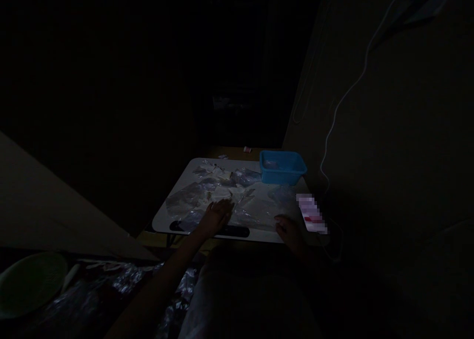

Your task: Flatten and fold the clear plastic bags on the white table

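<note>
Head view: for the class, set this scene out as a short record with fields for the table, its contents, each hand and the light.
Table: white table, rounded corners
On table: crumpled clear plastic; blue tub near the far right corner
Left hand: left hand over the plastic, grip unclear
Right hand: right hand near the front edge, fingers curled, hold unclear
Right of right hand: lit screen, pixelated
Light: very dim

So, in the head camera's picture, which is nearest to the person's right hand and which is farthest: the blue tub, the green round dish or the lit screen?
From the right hand, nearest first:
1. Lit screen: just to its right.
2. Blue tub: beyond the hand, at the table's far right corner.
3. Green round dish: far left, low in the picture.
</note>
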`<state>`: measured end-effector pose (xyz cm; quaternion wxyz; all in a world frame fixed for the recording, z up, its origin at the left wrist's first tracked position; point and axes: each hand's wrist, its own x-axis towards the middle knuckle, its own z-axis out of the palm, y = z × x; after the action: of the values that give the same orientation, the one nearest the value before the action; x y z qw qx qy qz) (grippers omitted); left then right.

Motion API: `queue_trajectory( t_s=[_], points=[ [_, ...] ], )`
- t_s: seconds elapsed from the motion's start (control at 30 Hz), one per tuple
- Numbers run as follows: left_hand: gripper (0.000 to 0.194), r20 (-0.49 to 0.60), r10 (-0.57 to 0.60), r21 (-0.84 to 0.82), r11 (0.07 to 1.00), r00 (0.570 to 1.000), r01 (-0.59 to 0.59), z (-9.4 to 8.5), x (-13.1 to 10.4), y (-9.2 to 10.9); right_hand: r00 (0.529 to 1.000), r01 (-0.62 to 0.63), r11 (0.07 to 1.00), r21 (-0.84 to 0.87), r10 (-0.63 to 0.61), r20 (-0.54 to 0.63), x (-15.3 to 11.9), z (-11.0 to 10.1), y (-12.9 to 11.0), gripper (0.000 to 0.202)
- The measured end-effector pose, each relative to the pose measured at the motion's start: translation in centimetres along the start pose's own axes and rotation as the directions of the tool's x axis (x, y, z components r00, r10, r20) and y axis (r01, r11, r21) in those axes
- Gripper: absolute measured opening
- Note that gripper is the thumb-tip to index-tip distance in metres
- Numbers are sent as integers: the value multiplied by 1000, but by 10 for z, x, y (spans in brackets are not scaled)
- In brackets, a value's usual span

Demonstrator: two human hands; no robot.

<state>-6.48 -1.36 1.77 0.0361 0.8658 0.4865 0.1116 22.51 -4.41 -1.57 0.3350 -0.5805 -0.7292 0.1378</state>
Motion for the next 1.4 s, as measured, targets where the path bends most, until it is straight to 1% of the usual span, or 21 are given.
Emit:
queue_trajectory(
  t_s=[0.07, 0.1, 0.17, 0.23, 0.33, 0.37, 0.43, 0.5, 0.53, 0.6, 0.67, 0.73, 0.8, 0.9, 1.0, 1.1, 1.17, 1.23, 1.4],
  points=[
    [40, 45, 37, 19, 999, 998, -38, 6, 2, 0, 1000, 19, 999, -47, -19, 3, -1, -4, 2, 28],
    [40, 50, 47, 39, 998, 998, -49, 10, 1, 0, 999, 36, 997, -69, -36, 0, -2, -6, 3, 28],
    [39, 19, 42, 87, 995, 999, -44, 13, -2, 3, 997, 74, 991, -108, -75, -11, -3, -8, 3, 27],
    [35, -29, 11, 123, 992, 1000, -7, 10, -5, 7, 995, 96, 986, -135, -97, 0, -4, -10, 2, 27],
    [32, -63, -50, 129, 990, 997, 57, -2, -4, 10, 997, 76, 984, -162, -71, 37, -3, -10, -1, 28],
    [33, -55, -40, 112, 993, 998, 46, -6, -2, 10, 997, 63, 983, -172, -55, 47, -3, -9, -1, 28],
    [35, -13, 33, 71, 997, 999, -32, -10, 2, 8, 997, 49, 981, -190, -38, 63, -3, -9, -2, 27],
    [36, 42, 95, 66, 993, 995, -97, -9, 4, 6, 996, 59, 979, -193, -45, 74, -4, -9, -2, 27],
    [37, 62, 97, 85, 991, 993, -102, -7, 2, 6, 996, 62, 979, -192, -50, 71, -4, -9, -2, 27],
    [37, 68, 53, 140, 988, 996, -62, -3, -2, 6, 997, 62, 980, -191, -51, 60, -5, -9, -3, 27],
    [36, 30, 7, 163, 987, 1000, -12, -3, -7, 7, 998, 55, 979, -196, -47, 45, -6, -9, -4, 26],
    [32, -12, -18, 144, 989, 1000, 20, -7, -6, 6, 998, 62, 979, -196, -55, 42, -6, -9, -6, 26],
    [29, -21, 0, 110, 994, 1000, 2, -12, 4, 3, 997, 76, 979, -190, -68, 47, -6, -10, -6, 26],
    [30, 32, 131, 97, 986, 991, -134, -14, 31, -3, 995, 95, 977, -191, -87, 47, -6, -9, -4, 26],
    [33, 55, 188, 113, 975, 981, -193, -7, 58, -5, 995, 99, 976, -195, -98, 18, -7, -8, -3, 26],
    [32, 77, 226, 137, 962, 971, -235, 1, 69, 0, 995, 95, 973, -211, -93, 20, -7, -8, -4, 26],
    [31, 86, 240, 167, 953, 967, -252, 3, 67, 5, 995, 97, 970, -223, -92, 30, -7, -9, -6, 26],
    [30, 75, 230, 209, 948, 970, -241, 2, 58, 9, 995, 98, 969, -229, -94, 28, -7, -9, -7, 26],
    [27, 26, 137, 298, 944, 990, -138, -10, 29, 14, 994, 106, 961, -254, -100, 39, -8, -9, -5, 26]
  ],
)
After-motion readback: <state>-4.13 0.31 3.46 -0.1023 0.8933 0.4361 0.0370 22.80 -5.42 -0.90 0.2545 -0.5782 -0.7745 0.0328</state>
